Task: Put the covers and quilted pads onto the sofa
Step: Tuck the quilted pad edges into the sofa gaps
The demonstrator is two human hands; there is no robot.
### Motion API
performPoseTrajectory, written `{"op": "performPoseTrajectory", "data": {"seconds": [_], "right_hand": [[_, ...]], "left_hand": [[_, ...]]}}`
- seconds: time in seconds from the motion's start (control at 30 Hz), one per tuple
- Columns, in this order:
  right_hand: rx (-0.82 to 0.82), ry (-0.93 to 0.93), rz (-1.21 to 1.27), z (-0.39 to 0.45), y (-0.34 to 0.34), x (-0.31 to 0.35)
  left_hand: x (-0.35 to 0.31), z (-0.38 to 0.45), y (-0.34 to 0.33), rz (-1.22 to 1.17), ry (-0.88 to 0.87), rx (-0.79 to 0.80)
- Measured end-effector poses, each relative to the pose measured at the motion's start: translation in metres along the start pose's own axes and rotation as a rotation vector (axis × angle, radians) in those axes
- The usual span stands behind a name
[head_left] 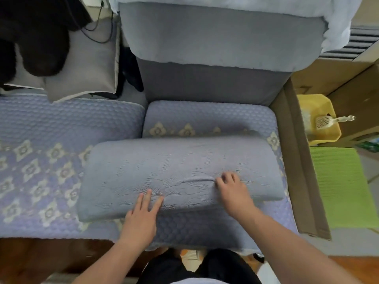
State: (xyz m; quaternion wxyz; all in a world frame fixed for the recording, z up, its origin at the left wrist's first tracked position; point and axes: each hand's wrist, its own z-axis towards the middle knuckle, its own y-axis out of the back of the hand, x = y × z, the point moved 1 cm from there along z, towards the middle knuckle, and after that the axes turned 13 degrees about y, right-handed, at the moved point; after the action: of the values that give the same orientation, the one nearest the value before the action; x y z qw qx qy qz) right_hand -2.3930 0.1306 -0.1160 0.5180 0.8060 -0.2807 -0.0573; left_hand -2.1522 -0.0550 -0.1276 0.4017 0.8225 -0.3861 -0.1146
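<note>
Both hands on the cushion, settling its cover on the seat.

Left hand (pixel 141 210) lies flat, fingers straight, pinning the cushion (pixel 180 171) across the quilted pad (pixel 207 115); right hand (pixel 232 190) curls its fingers into the fabric, bunching a wrinkle, probably to tug the cover straight. Backrest (pixel 221 44) already draped.

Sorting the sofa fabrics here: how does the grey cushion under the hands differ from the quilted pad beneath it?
The grey cushion is plain grey with faint stitched fans; the quilted pad is bluish with beige flowers. The cushion is thick and puffy; the pad lies flat over the seat. Both look stitched and soft.
</note>
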Motion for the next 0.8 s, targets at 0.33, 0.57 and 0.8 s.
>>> {"op": "performPoseTrajectory", "data": {"seconds": [0.33,0.57,0.8], "right_hand": [[0.061,0.080,-0.103,-0.055,-0.035,0.011],[-0.069,-0.053,0.196,0.046,0.059,-0.003],[0.046,-0.056,0.164,0.167,0.091,-0.049]], "left_hand": [[0.026,0.011,0.028,-0.027,-0.104,0.108],[0.028,0.031,0.032,-0.035,-0.173,0.054],[0.012,0.016,0.001,-0.082,-0.084,-0.059]]}}
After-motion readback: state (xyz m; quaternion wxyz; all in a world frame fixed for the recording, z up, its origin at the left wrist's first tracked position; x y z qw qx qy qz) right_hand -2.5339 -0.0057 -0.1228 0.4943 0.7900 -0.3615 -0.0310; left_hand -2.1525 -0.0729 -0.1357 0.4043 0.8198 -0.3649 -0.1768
